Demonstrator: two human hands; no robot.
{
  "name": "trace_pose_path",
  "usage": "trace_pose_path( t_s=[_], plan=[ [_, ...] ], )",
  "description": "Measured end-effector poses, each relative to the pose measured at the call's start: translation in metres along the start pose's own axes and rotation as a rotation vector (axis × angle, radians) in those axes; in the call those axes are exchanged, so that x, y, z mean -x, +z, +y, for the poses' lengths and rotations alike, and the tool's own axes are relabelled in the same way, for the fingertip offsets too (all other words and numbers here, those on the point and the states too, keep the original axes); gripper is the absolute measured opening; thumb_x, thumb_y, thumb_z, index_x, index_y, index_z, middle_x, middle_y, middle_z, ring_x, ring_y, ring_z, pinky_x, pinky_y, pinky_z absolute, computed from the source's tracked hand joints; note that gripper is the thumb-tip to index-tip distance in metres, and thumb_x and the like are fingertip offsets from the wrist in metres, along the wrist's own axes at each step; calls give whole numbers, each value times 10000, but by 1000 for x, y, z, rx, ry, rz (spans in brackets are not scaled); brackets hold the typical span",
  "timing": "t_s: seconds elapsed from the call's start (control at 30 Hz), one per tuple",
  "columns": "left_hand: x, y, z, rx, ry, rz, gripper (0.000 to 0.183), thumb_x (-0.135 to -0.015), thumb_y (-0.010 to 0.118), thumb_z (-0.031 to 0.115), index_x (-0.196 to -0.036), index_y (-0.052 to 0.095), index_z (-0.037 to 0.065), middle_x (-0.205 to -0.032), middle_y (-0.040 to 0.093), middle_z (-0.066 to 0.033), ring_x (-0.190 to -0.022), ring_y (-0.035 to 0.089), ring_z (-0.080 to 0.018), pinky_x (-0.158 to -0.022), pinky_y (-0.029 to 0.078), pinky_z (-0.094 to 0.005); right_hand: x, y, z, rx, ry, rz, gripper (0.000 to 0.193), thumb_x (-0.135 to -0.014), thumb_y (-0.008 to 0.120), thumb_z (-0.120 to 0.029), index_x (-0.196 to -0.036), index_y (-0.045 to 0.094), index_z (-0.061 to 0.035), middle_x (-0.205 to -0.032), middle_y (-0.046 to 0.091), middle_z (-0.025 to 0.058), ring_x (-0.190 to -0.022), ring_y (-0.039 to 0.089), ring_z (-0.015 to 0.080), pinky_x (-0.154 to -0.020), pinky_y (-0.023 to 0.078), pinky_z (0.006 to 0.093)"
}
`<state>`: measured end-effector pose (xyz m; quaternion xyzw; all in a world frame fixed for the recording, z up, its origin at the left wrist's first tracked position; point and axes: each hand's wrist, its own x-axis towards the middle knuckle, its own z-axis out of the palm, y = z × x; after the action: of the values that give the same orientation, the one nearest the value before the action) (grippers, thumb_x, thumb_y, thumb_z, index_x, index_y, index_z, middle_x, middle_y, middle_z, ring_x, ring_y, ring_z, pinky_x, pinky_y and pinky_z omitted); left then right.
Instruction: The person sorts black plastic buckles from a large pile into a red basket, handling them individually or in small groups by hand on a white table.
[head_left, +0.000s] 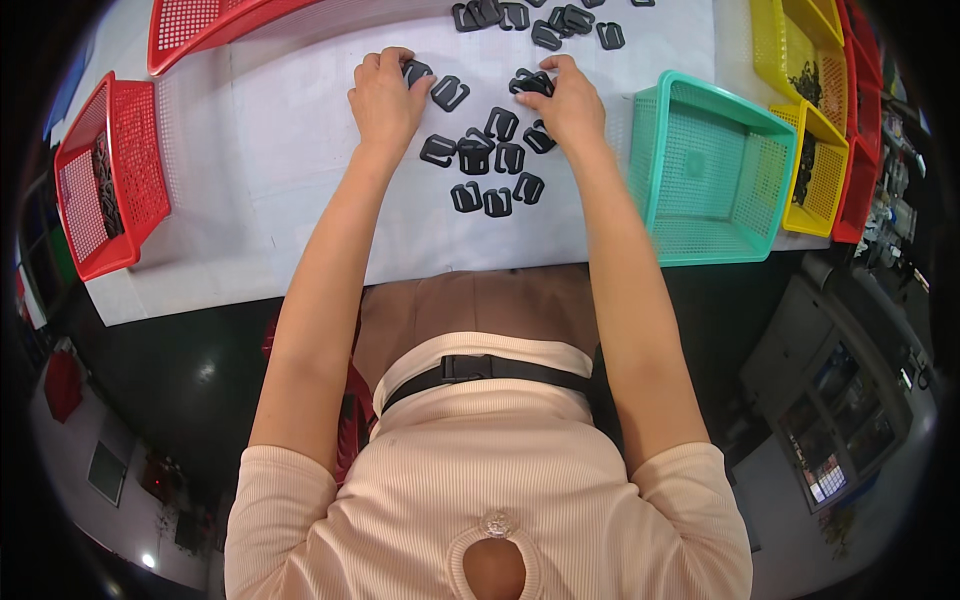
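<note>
Nearest, a cream ribbed top (480, 430); beyond, on the white worktop (270, 200), black buckles (473, 160), seemingly light, stiff, smooth plastic, best pinched by the edges: left hand (387, 105) loosely grips one, right hand (573, 105) pinches several.

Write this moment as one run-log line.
left hand: touching black piece | right hand: holding black pieces | things: loose pieces on white table | rest: green basket

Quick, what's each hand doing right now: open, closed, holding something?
Left hand: closed on a black buckle between thumb and fingers.
Right hand: closed on a small bunch of black buckles; exact count unclear.
</note>
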<state>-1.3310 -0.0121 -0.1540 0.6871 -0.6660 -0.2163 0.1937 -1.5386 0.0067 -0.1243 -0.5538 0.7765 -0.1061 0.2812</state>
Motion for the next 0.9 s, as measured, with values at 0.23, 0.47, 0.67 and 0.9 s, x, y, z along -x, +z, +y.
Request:
trace_pose_path(
  t_s=[0.23,0.47,0.67,0.9],
  plan=[
    [-3,-25,2,313,-240,-338,274,-694,740,163,-899,610,37,-935,587,-93,-742,586,-240,-678,475,-331,-3,-18,-12,-139,74,-446,457,-650,774,-220,-1024,546,-91,-950,616,121,-915,588,286,-764,461,395],
    [29,-13,27,39,181,-116,294,-681,717,88,-934,567,86,-1018,533,-113,-828,581,-295,-687,493,-382,42,12,-26,155,-258,-118,451,-607,780,-99,-961,506,-44,-976,528,133,-932,531,321,-747,470,399],
    [16,-14,47,88,-64,-315,346,-673,726,107,-952,539,26,-994,518,-141,-918,560,-338,-751,485,-413,25,-4,-48,-62,-180,-189,396,-654,747,-87,-957,497,-42,-872,603,164,-861,588,342,-743,455,410],
    [0,-56,59,173,100,-182,207,-703,701,132,-868,602,55,-859,576,-110,-791,581,-315,-694,462,-392,-75,-49,-141,-353,-721,451,273,-734,700,-160,-943,582,-28,-843,634,104,-775,617,227,-723,477,324]
  ],
)
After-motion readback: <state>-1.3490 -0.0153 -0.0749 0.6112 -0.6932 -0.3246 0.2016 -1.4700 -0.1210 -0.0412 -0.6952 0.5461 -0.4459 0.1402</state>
